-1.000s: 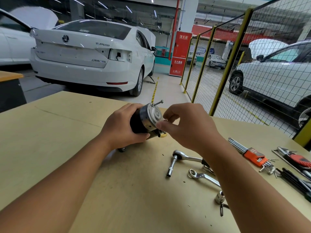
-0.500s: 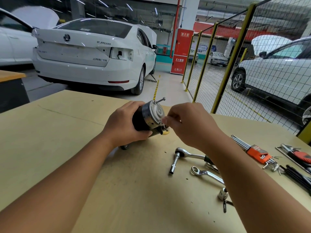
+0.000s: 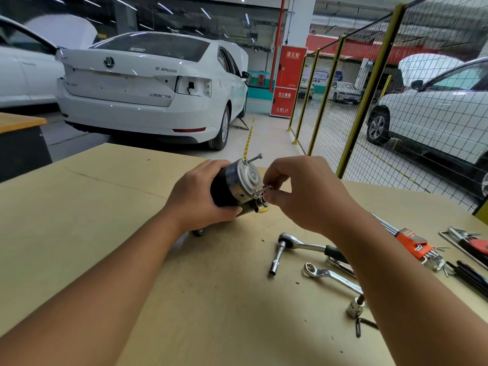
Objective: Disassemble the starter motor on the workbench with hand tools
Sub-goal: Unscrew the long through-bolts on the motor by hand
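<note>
Right hand (image 3: 303, 196) fingertips pinching lower through-bolt (image 3: 262, 192) at silver end cap; left hand (image 3: 196, 198) wrapped around starter motor (image 3: 237, 186), held above workbench (image 3: 105, 207) centre. Step probably: withdrawing loosened bolts. Next: straight pull, steady motor.

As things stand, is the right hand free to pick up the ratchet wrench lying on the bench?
Probably not straight away: the right hand is pinching a small bolt at the starter motor. The ratchet wrench itself lies uncovered below that wrist.
</note>
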{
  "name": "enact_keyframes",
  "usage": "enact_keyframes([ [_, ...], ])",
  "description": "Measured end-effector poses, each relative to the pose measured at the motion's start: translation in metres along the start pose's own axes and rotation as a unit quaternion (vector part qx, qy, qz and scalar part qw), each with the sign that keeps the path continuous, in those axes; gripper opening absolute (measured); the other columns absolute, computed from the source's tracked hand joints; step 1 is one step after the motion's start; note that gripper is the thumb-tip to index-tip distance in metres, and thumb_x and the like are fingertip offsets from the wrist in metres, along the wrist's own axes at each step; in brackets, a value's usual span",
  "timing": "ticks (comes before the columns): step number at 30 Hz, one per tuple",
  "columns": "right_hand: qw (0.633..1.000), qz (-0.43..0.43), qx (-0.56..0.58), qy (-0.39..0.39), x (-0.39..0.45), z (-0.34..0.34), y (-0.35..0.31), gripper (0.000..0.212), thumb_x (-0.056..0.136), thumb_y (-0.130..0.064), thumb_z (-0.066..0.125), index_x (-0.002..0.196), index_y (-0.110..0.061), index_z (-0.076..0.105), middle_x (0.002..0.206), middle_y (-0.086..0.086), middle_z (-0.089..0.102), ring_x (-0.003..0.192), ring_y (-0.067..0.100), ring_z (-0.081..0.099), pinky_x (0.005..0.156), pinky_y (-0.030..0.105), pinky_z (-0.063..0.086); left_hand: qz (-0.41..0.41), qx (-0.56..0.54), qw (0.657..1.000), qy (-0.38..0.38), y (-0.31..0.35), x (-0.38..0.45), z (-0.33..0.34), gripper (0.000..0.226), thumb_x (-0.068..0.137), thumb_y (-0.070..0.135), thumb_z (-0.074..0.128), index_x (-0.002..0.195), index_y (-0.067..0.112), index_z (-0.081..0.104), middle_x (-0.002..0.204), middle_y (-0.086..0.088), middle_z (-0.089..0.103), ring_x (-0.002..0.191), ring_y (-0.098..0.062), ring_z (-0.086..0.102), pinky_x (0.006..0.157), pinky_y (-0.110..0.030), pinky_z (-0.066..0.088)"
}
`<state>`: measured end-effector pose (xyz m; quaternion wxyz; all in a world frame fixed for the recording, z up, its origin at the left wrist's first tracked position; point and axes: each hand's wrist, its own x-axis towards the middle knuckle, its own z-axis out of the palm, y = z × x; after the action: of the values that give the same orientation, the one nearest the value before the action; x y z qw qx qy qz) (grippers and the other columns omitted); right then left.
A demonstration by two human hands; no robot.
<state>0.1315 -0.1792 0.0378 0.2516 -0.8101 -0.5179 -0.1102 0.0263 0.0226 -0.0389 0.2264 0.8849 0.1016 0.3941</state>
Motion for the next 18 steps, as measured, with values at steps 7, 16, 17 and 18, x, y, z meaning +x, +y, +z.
enact_keyframes([
  [7,1.0,0.017,-0.016,-0.014,0.0013,0.0045,0.0056,0.024,0.095,-0.042,0.068,0.081,-0.023,0.069,0.076,-0.008,0.066,0.073,0.016,0.061,0.066,0.039,0.054,0.006,0.0,1.0,-0.001,-0.0009,0.0003,0.0004,0.078,0.058,0.045,0.084,0.13,0.028,0.061,0.116,0.012,0.066,0.102,-0.013,0.062,0.086,-0.04,0.056],
  [16,0.999,0.032,-0.006,0.006,0.0023,0.0008,0.0039,0.042,0.097,-0.048,0.062,0.07,-0.017,0.067,0.066,0.001,0.067,0.063,0.022,0.063,0.063,0.043,0.057,0.005,0.0,1.0,0.0,-0.0023,0.0002,0.0012,0.078,0.058,0.045,0.084,0.131,0.028,0.061,0.116,0.012,0.065,0.103,-0.013,0.062,0.087,-0.038,0.055],
  [17,0.999,0.029,-0.004,0.015,0.0034,-0.0003,0.005,0.038,0.096,-0.045,0.066,0.07,-0.017,0.068,0.064,0.0,0.065,0.061,0.022,0.061,0.061,0.041,0.055,0.006,-0.001,1.0,0.002,-0.0019,0.0,0.001,0.078,0.058,0.045,0.084,0.131,0.028,0.061,0.116,0.012,0.065,0.103,-0.013,0.062,0.088,-0.038,0.055],
  [18,0.999,0.029,-0.001,0.022,0.0033,-0.0017,0.0063,0.034,0.093,-0.043,0.07,0.07,-0.017,0.07,0.062,-0.002,0.063,0.06,0.02,0.06,0.059,0.038,0.053,0.005,-0.002,1.0,0.003,-0.0016,0.0002,0.001,0.078,0.058,0.045,0.084,0.13,0.028,0.061,0.117,0.012,0.065,0.103,-0.013,0.062,0.088,-0.039,0.055],
])
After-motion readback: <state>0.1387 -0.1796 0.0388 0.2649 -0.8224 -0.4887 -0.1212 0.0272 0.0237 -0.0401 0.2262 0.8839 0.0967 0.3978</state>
